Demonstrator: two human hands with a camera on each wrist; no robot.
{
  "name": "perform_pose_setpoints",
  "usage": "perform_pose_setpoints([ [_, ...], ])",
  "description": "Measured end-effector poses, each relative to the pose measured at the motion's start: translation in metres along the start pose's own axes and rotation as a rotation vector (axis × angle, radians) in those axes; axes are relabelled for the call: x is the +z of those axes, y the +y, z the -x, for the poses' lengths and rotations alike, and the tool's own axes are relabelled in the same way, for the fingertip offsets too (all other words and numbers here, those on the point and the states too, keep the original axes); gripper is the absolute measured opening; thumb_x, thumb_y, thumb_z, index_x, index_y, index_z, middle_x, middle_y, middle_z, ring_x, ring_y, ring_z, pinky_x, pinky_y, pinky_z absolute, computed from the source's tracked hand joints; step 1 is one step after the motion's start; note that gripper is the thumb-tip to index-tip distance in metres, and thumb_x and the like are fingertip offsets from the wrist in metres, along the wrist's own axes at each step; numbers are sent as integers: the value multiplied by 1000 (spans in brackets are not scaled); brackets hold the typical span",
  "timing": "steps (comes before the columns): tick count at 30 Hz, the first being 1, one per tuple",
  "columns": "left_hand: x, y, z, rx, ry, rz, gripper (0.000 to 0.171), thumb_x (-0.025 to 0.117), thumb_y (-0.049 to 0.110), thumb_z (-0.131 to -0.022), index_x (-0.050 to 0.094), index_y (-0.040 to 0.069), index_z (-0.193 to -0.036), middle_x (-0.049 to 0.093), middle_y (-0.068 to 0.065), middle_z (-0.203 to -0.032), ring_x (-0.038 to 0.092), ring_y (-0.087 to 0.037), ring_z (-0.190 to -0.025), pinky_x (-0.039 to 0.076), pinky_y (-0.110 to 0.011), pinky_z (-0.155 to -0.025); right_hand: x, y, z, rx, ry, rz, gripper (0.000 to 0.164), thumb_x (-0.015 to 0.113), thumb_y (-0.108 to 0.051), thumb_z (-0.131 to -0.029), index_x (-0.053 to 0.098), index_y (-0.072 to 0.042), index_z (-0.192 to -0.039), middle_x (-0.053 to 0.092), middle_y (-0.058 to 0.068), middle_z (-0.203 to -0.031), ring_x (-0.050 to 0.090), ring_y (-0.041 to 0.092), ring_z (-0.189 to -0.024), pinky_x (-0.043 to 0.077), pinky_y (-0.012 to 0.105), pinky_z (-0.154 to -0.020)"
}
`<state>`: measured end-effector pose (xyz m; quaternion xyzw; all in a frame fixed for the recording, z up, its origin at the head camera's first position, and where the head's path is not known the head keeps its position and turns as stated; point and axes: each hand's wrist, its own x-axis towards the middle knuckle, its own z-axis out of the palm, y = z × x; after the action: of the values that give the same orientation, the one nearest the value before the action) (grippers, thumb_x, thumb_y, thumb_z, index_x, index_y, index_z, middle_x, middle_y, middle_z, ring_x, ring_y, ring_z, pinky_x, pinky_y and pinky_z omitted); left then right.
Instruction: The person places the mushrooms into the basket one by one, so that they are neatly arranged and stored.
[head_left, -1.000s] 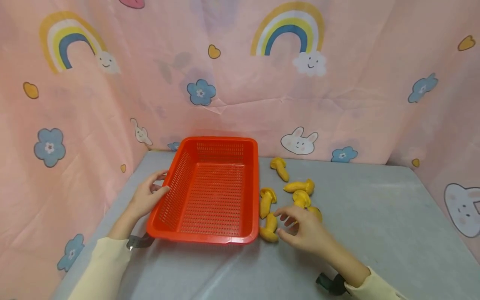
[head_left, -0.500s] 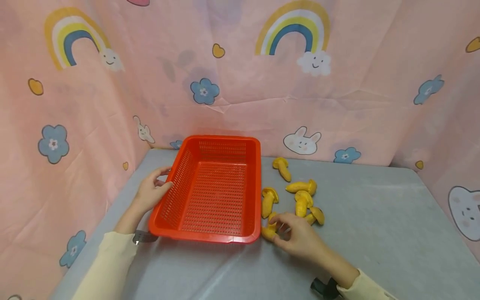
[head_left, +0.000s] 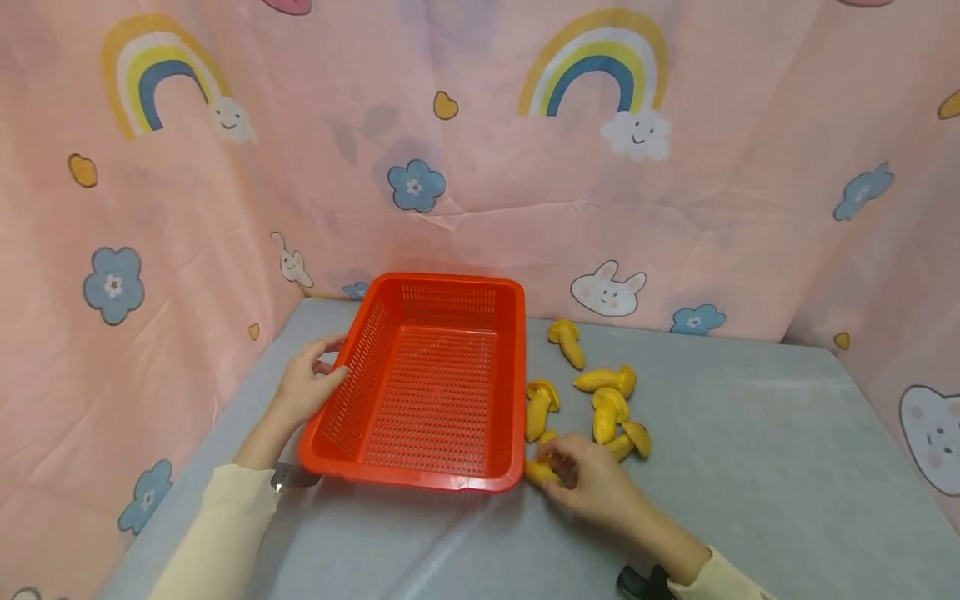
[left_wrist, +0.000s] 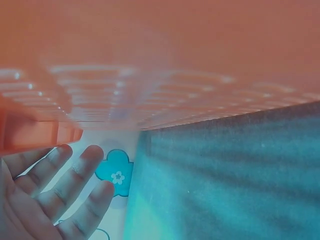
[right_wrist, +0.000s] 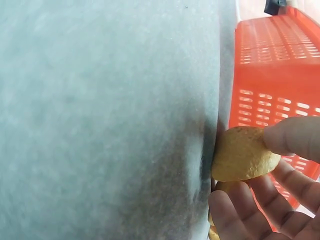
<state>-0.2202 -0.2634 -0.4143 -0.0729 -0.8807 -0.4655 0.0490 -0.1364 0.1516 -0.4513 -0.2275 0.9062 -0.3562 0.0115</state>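
Observation:
In the head view my left hand rests at the left rim of a red plastic basket, thumb at the rim. The left wrist view shows that hand's fingers loosely extended and spread beside the basket's outer side. Off the basket's front right corner, my right hand pinches a yellow mushroom between thumb and fingertips. Seen from the right wrist, the thumb presses on the mushroom's rounded cap, with the fingers under it; its stem is mostly hidden.
Several more yellow mushrooms lie on the grey table, right of the basket. One mushroom lies close along the basket's right wall. A pink patterned curtain stands behind the table and at both sides.
My right hand has moved left and down onto the nearest mushroom, its fingers closing from apart to a pinch. The left hand stays at the basket rim; the head view has shifted slightly.

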Motion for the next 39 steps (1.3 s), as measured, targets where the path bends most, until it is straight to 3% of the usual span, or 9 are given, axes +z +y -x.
perform_pose_setpoints([
  [16,4,-7,-3,-28,-15,2,51,59,8,-92,44,2,-141,49,-23,-135,57,-20,-83,55,-24,-62,5,-1,4,32,2,-24,24,77,-7,-73,69,-16,-94,64,-7,-88,56,2,-76,53,21,-62],
  [30,5,-5,0,-40,-22,22,52,59,10,-91,44,4,-141,49,-22,-134,58,-20,-82,56,-26,-62,-1,-1,6,14,93,-5,27,78,-7,-71,69,-19,-93,63,-11,-88,55,0,-78,52,21,-69],
  [37,2,-4,1,-57,-29,31,53,58,11,-92,42,5,-142,48,-21,-134,58,-20,-83,57,-27,-62,-6,0,3,-79,147,-13,30,78,-5,-69,69,-19,-93,64,-11,-88,56,-1,-77,53,21,-67],
  [39,0,8,4,-64,-35,28,53,57,9,-92,42,2,-142,47,-23,-134,58,-21,-83,57,-27,-63,-8,-1,2,-90,164,-20,30,78,-4,-68,68,-19,-92,65,-11,-87,56,-1,-77,54,21,-66],
])
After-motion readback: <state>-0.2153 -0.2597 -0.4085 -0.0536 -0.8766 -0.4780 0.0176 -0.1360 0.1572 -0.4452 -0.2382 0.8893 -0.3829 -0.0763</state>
